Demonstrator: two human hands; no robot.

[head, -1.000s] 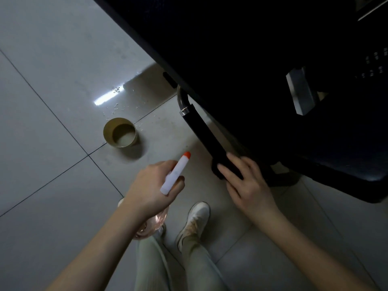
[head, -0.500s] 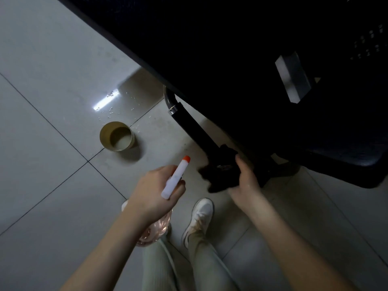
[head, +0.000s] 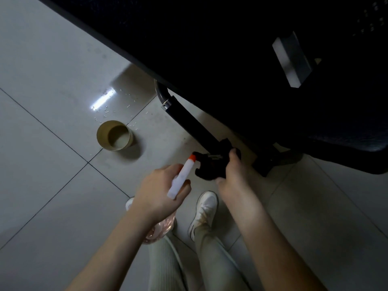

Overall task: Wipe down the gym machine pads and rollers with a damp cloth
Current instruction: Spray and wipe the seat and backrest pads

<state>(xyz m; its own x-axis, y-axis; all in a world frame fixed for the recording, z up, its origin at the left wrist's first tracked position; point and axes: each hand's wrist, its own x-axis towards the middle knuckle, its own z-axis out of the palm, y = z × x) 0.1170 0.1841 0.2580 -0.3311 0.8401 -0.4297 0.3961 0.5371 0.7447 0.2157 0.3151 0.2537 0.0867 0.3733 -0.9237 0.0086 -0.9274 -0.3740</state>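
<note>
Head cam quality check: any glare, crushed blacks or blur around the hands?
Head view: a bright glare streak blows out on the tile floor beyond the paper cup; the machine pad is crushed to near black, so the black cloth in the right hand shows little texture; the left hand and spray bottle are evenly lit, slightly soft.

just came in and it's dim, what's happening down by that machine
A person is cleaning a gym machine. The left hand grips a spray bottle, its orange-tipped nozzle pointed at a black cloth. The right hand holds that cloth bunched at the near end of the black roller. A cup stands on the tiled floor to the left, with droplets beside it.
</note>
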